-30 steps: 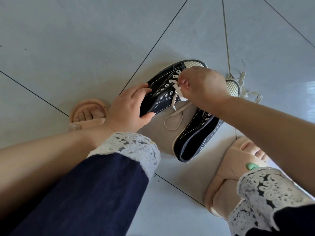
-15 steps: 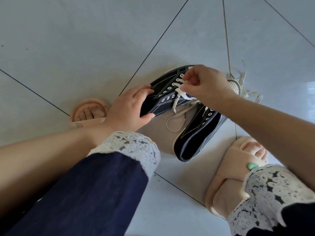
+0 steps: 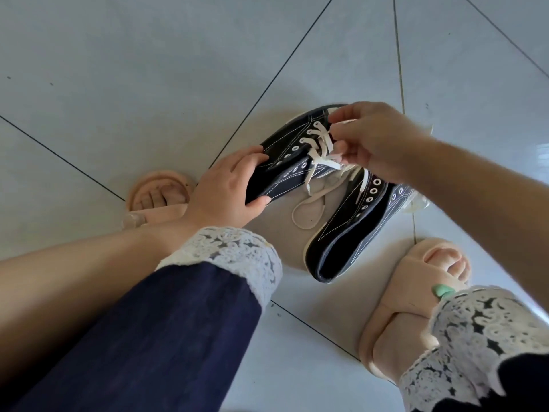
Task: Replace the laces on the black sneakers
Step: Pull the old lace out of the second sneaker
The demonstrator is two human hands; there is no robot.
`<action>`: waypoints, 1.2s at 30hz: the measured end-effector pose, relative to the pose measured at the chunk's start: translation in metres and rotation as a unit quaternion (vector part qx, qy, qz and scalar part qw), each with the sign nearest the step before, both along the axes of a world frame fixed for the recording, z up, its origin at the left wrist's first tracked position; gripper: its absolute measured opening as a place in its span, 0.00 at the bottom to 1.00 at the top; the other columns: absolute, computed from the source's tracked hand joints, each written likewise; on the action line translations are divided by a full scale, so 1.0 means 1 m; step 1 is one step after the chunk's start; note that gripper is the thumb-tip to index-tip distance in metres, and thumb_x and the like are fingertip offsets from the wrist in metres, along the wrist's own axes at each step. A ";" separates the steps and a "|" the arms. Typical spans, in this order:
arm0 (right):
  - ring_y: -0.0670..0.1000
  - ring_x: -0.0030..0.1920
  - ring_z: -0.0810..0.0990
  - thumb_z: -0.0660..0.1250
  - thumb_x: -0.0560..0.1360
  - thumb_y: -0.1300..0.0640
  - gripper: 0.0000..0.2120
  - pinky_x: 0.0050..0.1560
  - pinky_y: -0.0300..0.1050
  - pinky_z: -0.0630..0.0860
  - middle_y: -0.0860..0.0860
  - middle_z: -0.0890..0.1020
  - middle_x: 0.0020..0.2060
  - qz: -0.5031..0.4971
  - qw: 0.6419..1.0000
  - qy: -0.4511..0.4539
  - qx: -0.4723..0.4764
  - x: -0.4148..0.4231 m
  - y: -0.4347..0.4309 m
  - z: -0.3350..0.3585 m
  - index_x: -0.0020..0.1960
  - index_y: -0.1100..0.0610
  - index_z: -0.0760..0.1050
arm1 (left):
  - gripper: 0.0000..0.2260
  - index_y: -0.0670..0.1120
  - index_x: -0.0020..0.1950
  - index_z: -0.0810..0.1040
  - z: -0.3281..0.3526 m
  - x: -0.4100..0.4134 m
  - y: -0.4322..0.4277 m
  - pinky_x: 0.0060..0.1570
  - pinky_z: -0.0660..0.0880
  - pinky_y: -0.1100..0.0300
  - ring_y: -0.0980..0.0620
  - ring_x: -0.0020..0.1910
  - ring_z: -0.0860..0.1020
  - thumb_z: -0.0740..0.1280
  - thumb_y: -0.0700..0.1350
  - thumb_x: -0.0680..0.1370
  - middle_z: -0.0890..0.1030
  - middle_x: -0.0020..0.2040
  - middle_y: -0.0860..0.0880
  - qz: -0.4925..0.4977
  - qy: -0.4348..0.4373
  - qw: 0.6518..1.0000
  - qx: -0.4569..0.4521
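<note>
At mid-frame your left hand (image 3: 225, 188) gripped the sneaker (image 3: 282, 147), probably to steady it. Right of centre, your right hand (image 3: 377, 141) pinched the white lace (image 3: 322, 145), seemingly threading the eyelets.

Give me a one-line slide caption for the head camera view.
Relacing: left hand grips a black sneaker while the right hand pinches its white lace near the toe.

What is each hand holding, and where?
Left hand grips one black sneaker by its heel end; right hand pinches its white lace near the toe.
</note>
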State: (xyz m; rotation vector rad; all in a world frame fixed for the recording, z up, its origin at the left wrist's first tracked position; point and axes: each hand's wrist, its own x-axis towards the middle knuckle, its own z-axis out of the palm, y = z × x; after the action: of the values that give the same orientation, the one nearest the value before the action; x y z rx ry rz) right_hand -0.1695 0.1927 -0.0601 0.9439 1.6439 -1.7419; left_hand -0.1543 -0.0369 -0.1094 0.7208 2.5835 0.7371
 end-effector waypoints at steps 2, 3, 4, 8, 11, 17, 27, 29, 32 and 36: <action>0.44 0.27 0.75 0.63 0.73 0.69 0.08 0.32 0.38 0.76 0.52 0.78 0.33 0.045 0.997 -0.035 -0.057 -0.014 0.016 0.010 0.49 0.60 0.74 | 0.25 0.40 0.61 0.74 0.001 0.001 -0.001 0.58 0.68 0.56 0.46 0.60 0.74 0.74 0.42 0.66 0.74 0.64 0.46 0.001 0.004 1.000 0.004; 0.44 0.28 0.76 0.63 0.72 0.69 0.10 0.33 0.38 0.77 0.51 0.79 0.32 0.061 0.996 -0.032 -0.054 -0.021 0.024 0.015 0.51 0.60 0.75 | 0.25 0.40 0.61 0.74 0.002 0.002 -0.001 0.58 0.68 0.56 0.45 0.60 0.74 0.74 0.41 0.66 0.74 0.64 0.46 -0.003 0.008 1.000 0.007; 0.45 0.29 0.77 0.65 0.71 0.69 0.12 0.34 0.39 0.78 0.50 0.80 0.32 0.085 0.996 -0.015 -0.023 -0.025 0.030 0.018 0.52 0.59 0.75 | 0.25 0.39 0.61 0.74 0.002 0.002 -0.001 0.58 0.69 0.56 0.45 0.60 0.74 0.74 0.41 0.66 0.74 0.64 0.46 -0.007 0.011 1.000 0.008; 0.46 0.38 0.80 0.68 0.69 0.70 0.13 0.42 0.40 0.80 0.48 0.76 0.38 0.122 0.987 0.074 0.079 -0.024 0.022 0.019 0.49 0.55 0.77 | 0.24 0.39 0.60 0.74 0.002 0.000 0.003 0.57 0.70 0.55 0.44 0.58 0.75 0.73 0.40 0.65 0.75 0.63 0.45 0.015 0.007 1.000 -0.002; 0.45 0.41 0.77 0.68 0.70 0.68 0.15 0.40 0.33 0.76 0.49 0.75 0.44 0.115 0.985 0.090 0.097 -0.004 0.011 0.007 0.53 0.54 0.75 | 0.24 0.39 0.60 0.74 0.002 -0.001 0.006 0.58 0.68 0.53 0.43 0.59 0.74 0.73 0.41 0.65 0.74 0.64 0.45 0.017 -0.003 1.000 -0.011; 0.38 0.37 0.70 0.70 0.70 0.62 0.08 0.38 0.23 0.64 0.46 0.73 0.44 0.317 0.847 0.234 0.357 0.022 0.004 -0.010 0.49 0.53 0.80 | 0.25 0.40 0.61 0.73 0.001 -0.002 0.004 0.58 0.66 0.56 0.45 0.60 0.73 0.74 0.43 0.66 0.73 0.65 0.47 0.011 -0.009 1.000 -0.026; 0.49 0.43 0.76 0.61 0.74 0.62 0.09 0.46 0.40 0.69 0.54 0.79 0.48 0.131 0.812 0.200 0.533 -0.026 0.069 0.001 0.42 0.51 0.78 | 0.25 0.38 0.60 0.74 0.002 -0.001 0.004 0.57 0.68 0.56 0.43 0.59 0.75 0.74 0.41 0.65 0.75 0.63 0.44 0.007 0.010 1.000 -0.017; 0.43 0.34 0.73 0.58 0.73 0.62 0.13 0.40 0.45 0.72 0.48 0.78 0.38 0.045 0.856 0.163 0.489 -0.030 0.082 0.006 0.37 0.47 0.74 | 0.25 0.38 0.60 0.74 0.002 -0.001 0.004 0.58 0.68 0.54 0.43 0.59 0.74 0.74 0.41 0.65 0.75 0.63 0.43 0.004 0.007 1.000 -0.016; 0.42 0.35 0.71 0.62 0.73 0.61 0.08 0.40 0.37 0.69 0.51 0.77 0.43 0.144 0.842 0.172 0.490 -0.015 0.058 0.004 0.47 0.55 0.79 | 0.25 0.38 0.59 0.74 0.001 -0.001 0.005 0.58 0.69 0.53 0.42 0.59 0.75 0.74 0.41 0.65 0.75 0.63 0.43 0.005 0.008 1.000 -0.018; 0.44 0.42 0.72 0.69 0.70 0.60 0.11 0.45 0.27 0.66 0.48 0.73 0.46 0.296 0.827 0.259 0.401 0.012 0.006 -0.001 0.52 0.55 0.77 | 0.25 0.38 0.59 0.74 0.001 -0.002 0.005 0.58 0.69 0.51 0.42 0.59 0.75 0.74 0.42 0.65 0.74 0.63 0.44 0.006 0.002 1.000 -0.020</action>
State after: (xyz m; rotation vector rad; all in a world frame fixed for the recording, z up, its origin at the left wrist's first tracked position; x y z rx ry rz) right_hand -0.1579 0.1988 -0.0607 0.1562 2.7537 -0.8740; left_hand -0.1562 -0.0323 -0.1085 0.6960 2.6002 0.6850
